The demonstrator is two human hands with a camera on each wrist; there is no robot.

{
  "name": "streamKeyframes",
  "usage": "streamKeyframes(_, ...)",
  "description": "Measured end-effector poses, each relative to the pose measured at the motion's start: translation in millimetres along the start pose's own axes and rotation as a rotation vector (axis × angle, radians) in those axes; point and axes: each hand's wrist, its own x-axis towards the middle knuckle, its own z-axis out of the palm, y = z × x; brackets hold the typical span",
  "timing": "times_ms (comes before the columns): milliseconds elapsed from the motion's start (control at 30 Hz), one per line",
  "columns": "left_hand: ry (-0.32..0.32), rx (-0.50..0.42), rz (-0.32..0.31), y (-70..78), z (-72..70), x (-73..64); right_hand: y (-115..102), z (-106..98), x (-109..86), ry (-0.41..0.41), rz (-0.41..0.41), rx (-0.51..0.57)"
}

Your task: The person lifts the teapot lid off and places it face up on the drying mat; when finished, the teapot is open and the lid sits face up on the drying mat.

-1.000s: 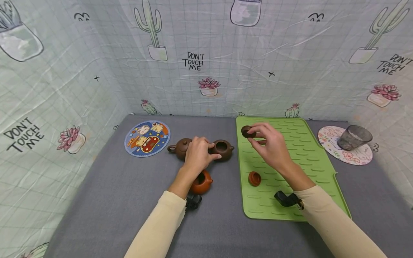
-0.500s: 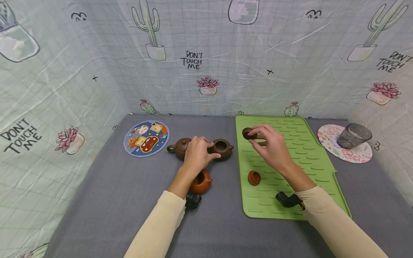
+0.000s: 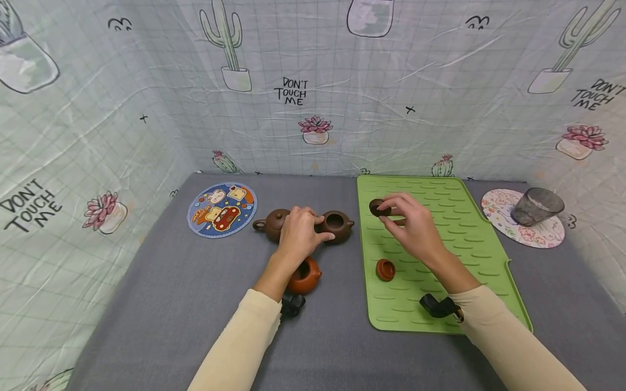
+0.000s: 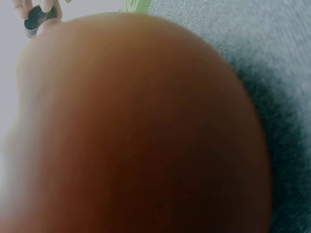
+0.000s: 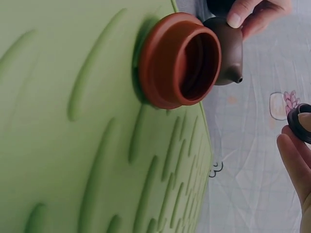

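Here's the left hand (image 3: 300, 233), thumb and fingers pinching the open brown teapot (image 3: 337, 228) at its left end, the dark round mouth facing up and the spout pointing right towards the green ridged mat (image 3: 440, 320). Over to the right hand (image 3: 411, 225): it's got the small dark brown lid (image 3: 376, 207) between thumb and fingers, hollow underside showing, held up over the mat's left part, and the right wrist view shows clear space beneath it. Below that, the orange-red lid (image 3: 386, 270) sits upside down on the mat, hollow side up. Its colour match, the open orange-red teapot (image 3: 305, 282), stands nearer the person, partly hidden behind the left wrist. A second brown teapot (image 3: 276, 222), lid on, handle to the left, sits just left of the left hand. Out wide, a round blue cartoon coaster (image 3: 222, 210) lies far left, and a smoky glass (image 3: 537, 206) rests on a pink floral coaster (image 3: 549, 237) far right, all on grey cloth (image 3: 332, 347).
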Motion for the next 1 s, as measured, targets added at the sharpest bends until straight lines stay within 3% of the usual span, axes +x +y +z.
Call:
streamKeyframes(633, 0.000, -0.015, 0.003, 2.6, -2.7, -1.2, 9.6, -0.4, -13.2, -0.145, 0.048, -0.040)
streamKeyframes(1000, -0.012, -0.022, -0.016, 1.6, -1.8, -0.9, 12.4, -1.1, -17.2, -0.171, 0.040, -0.009)
